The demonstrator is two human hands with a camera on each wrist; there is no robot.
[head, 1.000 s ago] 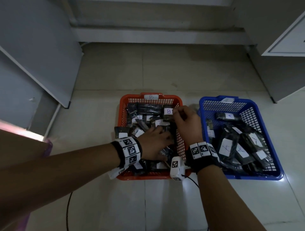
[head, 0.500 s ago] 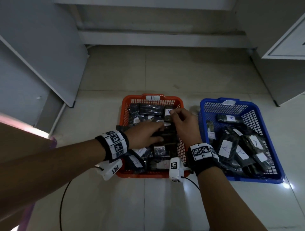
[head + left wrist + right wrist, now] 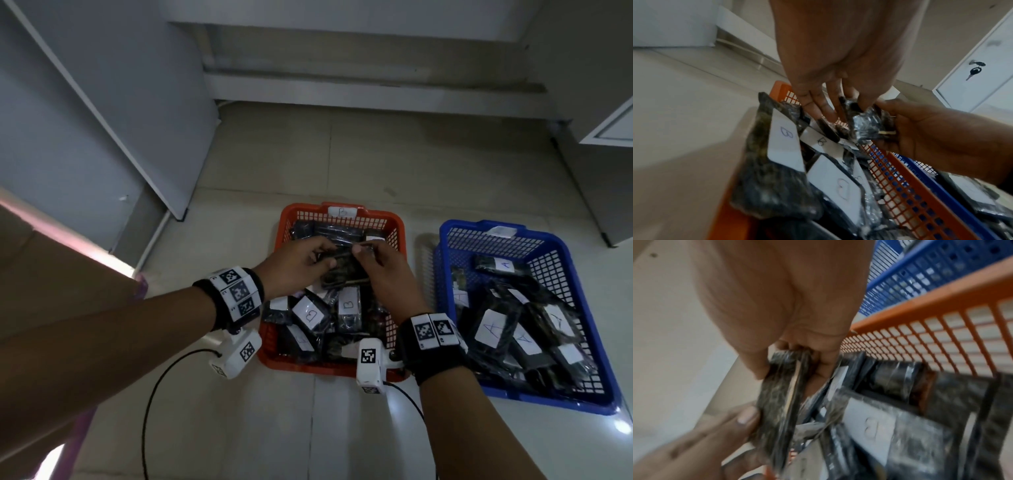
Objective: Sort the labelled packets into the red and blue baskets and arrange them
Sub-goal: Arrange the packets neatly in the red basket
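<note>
Both hands' grip (image 3: 346, 260) now raised, packet (image 3: 344, 270) aloft

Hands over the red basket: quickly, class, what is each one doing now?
Left hand: holds one end of the dark plastic-wrapped packet.
Right hand: pinches the same packet's other end.

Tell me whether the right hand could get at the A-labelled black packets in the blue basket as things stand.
Probably not yet: the right hand and left hand both grip a black plastic packet over the red basket. Once freed, the A-labelled packets lie uncovered in the open blue mesh basket alongside.
</note>
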